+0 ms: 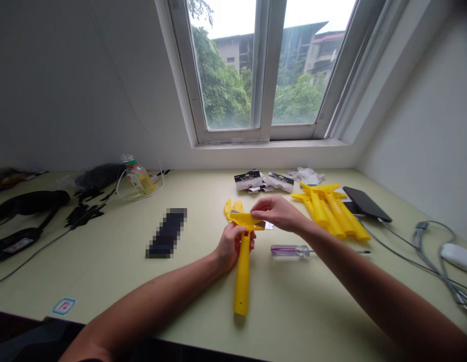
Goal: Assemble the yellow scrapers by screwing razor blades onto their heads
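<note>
Head view shows me working over a pale green desk (116, 281), both arms reaching in from the near edge. My left hand (230, 246) is wrapped round the neck of a yellow scraper (241, 281), just under its wide head, with the thumb at the front and some fingertips showing past the far side. The scraper is in the middle of the desk, its long handle pointing back toward me and its head away. My right hand (277, 213) comes over the head from the right, thumb and fingers bent together and pinching its upper edge; how the tips sit behind it I cannot tell. A grey blade (260, 224) shows at the right end of the head, just below those fingers.

Just beyond the head lie a few loose yellow pieces (228, 208). To the right of the handle, a screwdriver (290, 251) with a clear and purple grip lies partly behind my right forearm. Further right, more yellow scrapers (333, 213) are heaped together, near a black phone (367, 203) with a cable. Toward the window (265, 75) are printed cards (248, 180) and a crumpled white cloth (307, 175). Over on the left, a blurred-out dark rectangle (167, 234) lies flat, and a bottle (141, 178) of yellow liquid stands farther back.
</note>
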`<action>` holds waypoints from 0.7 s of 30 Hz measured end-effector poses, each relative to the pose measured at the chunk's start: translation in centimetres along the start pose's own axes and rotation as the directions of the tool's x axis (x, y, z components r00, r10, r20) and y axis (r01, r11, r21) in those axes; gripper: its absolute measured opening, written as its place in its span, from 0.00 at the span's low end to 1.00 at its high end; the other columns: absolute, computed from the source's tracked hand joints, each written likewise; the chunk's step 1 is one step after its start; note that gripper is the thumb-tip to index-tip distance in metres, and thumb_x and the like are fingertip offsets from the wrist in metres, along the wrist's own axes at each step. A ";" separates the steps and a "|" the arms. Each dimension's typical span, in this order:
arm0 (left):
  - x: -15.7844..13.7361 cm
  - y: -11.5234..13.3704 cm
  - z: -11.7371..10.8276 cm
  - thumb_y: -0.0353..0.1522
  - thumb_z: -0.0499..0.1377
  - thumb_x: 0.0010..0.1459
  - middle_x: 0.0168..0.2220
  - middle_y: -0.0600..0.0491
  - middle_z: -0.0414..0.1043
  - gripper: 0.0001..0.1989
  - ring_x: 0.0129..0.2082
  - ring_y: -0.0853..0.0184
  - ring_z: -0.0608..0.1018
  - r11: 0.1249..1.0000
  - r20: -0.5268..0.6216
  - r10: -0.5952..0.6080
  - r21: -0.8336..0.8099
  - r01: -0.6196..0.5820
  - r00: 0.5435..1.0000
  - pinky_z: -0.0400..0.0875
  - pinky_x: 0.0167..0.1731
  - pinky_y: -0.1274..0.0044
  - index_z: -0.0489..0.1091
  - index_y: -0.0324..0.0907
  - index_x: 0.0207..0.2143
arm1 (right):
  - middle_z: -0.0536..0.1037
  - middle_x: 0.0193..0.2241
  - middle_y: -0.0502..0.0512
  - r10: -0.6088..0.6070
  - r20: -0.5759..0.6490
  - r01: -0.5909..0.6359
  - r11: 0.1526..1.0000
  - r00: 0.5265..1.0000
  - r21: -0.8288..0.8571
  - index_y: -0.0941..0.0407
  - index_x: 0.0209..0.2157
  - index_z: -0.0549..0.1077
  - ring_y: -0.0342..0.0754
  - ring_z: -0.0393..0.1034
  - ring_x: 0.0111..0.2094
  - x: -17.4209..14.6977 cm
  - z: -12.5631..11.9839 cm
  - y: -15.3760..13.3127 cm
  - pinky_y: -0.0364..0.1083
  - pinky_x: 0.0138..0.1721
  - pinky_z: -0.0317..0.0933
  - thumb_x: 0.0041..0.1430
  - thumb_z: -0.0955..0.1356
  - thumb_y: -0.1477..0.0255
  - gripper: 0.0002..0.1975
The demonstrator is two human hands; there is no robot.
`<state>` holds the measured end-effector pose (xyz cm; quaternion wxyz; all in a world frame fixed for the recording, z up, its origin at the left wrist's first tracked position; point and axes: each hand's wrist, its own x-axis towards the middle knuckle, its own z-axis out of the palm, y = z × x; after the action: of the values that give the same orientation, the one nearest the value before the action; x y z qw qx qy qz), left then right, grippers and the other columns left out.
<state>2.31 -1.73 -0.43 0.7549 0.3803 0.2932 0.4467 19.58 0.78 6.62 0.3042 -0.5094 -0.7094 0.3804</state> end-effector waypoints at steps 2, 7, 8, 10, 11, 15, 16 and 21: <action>0.0 0.0 0.0 0.32 0.56 0.51 0.26 0.52 0.70 0.11 0.20 0.71 0.71 1.000 0.001 -0.003 -0.002 0.003 1.000 0.62 0.21 0.79 0.63 0.38 0.38 | 0.81 0.29 0.55 0.025 -0.005 -0.025 0.999 1.000 -0.047 0.58 0.31 0.78 0.47 0.74 0.29 -0.1 0.3 -0.2 0.42 0.26 0.64 0.52 0.68 0.67 0.10; 0.0 -0.1 -0.1 0.34 0.57 0.53 0.27 0.52 0.70 0.11 0.20 0.71 0.71 1.000 0.012 0.016 0.015 -0.016 1.000 0.63 0.22 0.79 0.63 0.38 0.38 | 0.80 0.27 0.53 0.015 -0.065 -0.028 0.978 0.998 -0.206 0.57 0.28 0.77 0.45 0.73 0.28 -0.6 0.7 -1.1 0.41 0.25 0.61 0.52 0.67 0.68 0.08; -0.1 -0.1 -0.1 0.34 0.57 0.54 0.26 0.52 0.70 0.11 0.20 0.71 0.71 1.000 0.013 0.021 0.016 -0.022 1.000 0.62 0.22 0.80 0.63 0.38 0.38 | 0.80 0.27 0.53 0.011 -0.071 -0.028 0.971 0.997 -0.238 0.57 0.28 0.76 0.45 0.72 0.27 -0.7 0.7 -1.2 0.41 0.25 0.60 0.52 0.67 0.68 0.08; 0.0 -0.2 -0.2 0.36 0.58 0.55 0.27 0.52 0.70 0.12 0.20 0.72 0.71 0.999 0.015 0.028 0.018 -0.028 1.000 0.62 0.22 0.80 0.63 0.37 0.38 | 0.79 0.26 0.52 0.008 -0.069 -0.027 0.957 0.998 -0.289 0.57 0.27 0.76 0.44 0.71 0.26 -0.7 0.7 -1.2 0.41 0.25 0.59 0.52 0.67 0.67 0.08; 0.0 -0.3 -0.2 0.37 0.58 0.56 0.27 0.52 0.70 0.13 0.21 0.72 0.71 0.999 0.016 0.030 0.021 -0.030 0.999 0.62 0.22 0.80 0.63 0.37 0.38 | 0.79 0.26 0.51 0.000 -0.065 -0.021 0.950 0.998 -0.310 0.57 0.27 0.76 0.44 0.70 0.26 -0.7 0.7 -1.2 0.41 0.26 0.58 0.53 0.67 0.67 0.09; 0.0 -0.6 -0.2 0.42 0.58 0.58 0.26 0.52 0.70 0.16 0.20 0.72 0.70 0.997 0.017 0.044 0.060 -0.045 0.999 0.61 0.22 0.80 0.63 0.37 0.37 | 0.77 0.27 0.51 -0.074 -0.049 0.049 0.915 0.996 -0.400 0.56 0.26 0.75 0.44 0.68 0.28 -0.6 0.8 -0.8 0.42 0.28 0.57 0.53 0.67 0.65 0.10; 0.0 -0.7 -0.2 0.42 0.58 0.58 0.26 0.52 0.70 0.16 0.20 0.73 0.70 0.996 0.015 0.047 0.074 -0.048 0.999 0.61 0.21 0.80 0.63 0.37 0.36 | 0.76 0.27 0.52 -0.095 -0.047 0.066 0.906 0.994 -0.418 0.56 0.26 0.75 0.45 0.68 0.29 -0.5 0.8 -0.6 0.42 0.29 0.57 0.53 0.67 0.65 0.10; 0.0 -0.8 -0.2 0.42 0.59 0.58 0.24 0.53 0.69 0.16 0.20 0.73 0.70 0.992 0.008 0.053 0.114 -0.054 0.999 0.61 0.21 0.81 0.62 0.38 0.36 | 0.75 0.32 0.53 -0.068 -0.033 0.052 0.936 0.997 -0.348 0.56 0.34 0.74 0.45 0.68 0.30 0.0 0.9 0.5 0.42 0.29 0.59 0.50 0.69 0.63 0.12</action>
<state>2.46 -1.88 -1.20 0.7203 0.4317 0.3062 0.4484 19.12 0.67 5.68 0.2371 -0.5415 -0.7735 0.2285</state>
